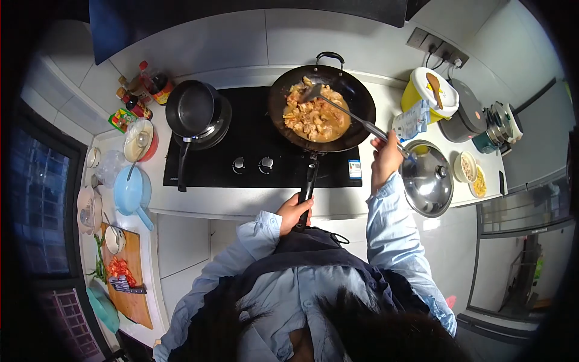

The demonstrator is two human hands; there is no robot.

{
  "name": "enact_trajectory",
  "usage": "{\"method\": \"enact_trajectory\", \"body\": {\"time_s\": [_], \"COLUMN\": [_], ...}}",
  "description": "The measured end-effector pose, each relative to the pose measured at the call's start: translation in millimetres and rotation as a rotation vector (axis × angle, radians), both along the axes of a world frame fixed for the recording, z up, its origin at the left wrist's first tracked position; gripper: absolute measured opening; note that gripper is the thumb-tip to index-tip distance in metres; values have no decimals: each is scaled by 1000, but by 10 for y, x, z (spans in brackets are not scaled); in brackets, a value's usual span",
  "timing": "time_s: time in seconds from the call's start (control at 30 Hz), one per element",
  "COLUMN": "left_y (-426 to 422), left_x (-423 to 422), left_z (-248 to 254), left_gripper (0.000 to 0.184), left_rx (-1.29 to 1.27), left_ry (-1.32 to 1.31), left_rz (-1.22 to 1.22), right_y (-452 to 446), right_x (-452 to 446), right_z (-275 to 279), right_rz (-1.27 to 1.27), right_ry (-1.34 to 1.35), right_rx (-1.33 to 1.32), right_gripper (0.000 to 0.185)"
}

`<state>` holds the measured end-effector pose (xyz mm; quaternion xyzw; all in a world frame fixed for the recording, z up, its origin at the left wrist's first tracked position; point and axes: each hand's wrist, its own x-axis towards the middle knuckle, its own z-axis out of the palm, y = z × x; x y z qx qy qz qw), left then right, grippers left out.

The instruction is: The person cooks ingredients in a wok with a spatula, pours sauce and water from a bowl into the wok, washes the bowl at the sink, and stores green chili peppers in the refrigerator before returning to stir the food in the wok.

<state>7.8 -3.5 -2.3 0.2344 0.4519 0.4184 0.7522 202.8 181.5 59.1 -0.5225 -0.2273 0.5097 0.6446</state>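
A large dark wok [362, 114] sits on the right side of the black stove [247, 130], holding chunks of food [316, 117] in brownish liquid. My left hand [294, 213] is wrapped round the wok's long black handle, near its end. To the right, my right hand [386, 158] grips the handle of a metal spatula [344, 108]. The spatula slants up to the left over the wok, and its dark blade touches the food near the wok's upper middle.
A small black pan [192, 108] rests on the left burner. Right of the stove lie a glass lid [427, 181], a yellow tub [413, 90] and bowls [465, 166]. At left are bottles [158, 86], a blue pan [132, 190] and a cutting board [136, 304] with a knife [129, 286].
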Motion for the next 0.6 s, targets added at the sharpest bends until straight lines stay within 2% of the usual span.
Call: {"method": "enact_trajectory", "body": {"time_s": [0.2,0.33,0.5,0.6], "left_y": [3,-5,4,-8], "left_x": [-18,6,-6,-6], "left_z": [49,27,78,73], "left_gripper": [25,25,24,23], "left_rx": [-1,-16,-22,-16], "left_ry": [-14,-13,10,-1], "left_rz": [13,-4,-9,-1], "right_y": [-66,114,81,-49], "right_x": [37,-264,-374,-83], "right_z": [13,52,-46,-55], "right_rz": [-116,-60,-48,-65], "right_ry": [85,233,219,92], "right_rx": [56,32,-42,-26], "right_gripper": [22,22,22,22]}}
